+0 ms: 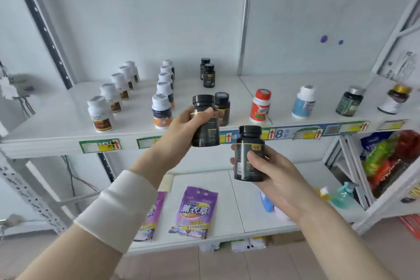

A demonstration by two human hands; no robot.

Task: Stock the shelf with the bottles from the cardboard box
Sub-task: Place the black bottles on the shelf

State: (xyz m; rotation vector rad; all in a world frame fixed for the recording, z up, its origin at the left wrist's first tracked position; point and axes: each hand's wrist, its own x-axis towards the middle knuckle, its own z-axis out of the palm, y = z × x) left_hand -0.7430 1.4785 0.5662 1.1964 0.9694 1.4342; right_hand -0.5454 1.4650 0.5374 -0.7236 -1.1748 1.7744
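White metal shelf unit (56, 125), two tiers in view. Left hand (181, 129), white sleeve at the wrist, thumb and fingers wrapped around a black capped bottle (206, 134), held upright at the near edge of the upper tier, just in front of a matching black bottle standing on the shelf (222, 109). Right hand (272, 175), lower and to the right, gripping a second black bottle (243, 157) upright in front of the shelf edge, thumb across its label; gold-trimmed label, print too small to read. Lower tier: two purple pouches (193, 211) lying flat, marked "薰衣草" and "Lavender"; teal pump bottle (343, 195) at right. Upper tier, left: two rows of white-capped bottles (100, 113) running near to far; two more black bottles (208, 75) at the far centre. Upper tier, right, spaced apart along the near edge: red-orange bottle (261, 107), white bottle with blue label (304, 102), dark green bottle (350, 101), gold-capped bottle (396, 100). Shelf-edge price tags (100, 146) with red arrows; one shows a large "8".
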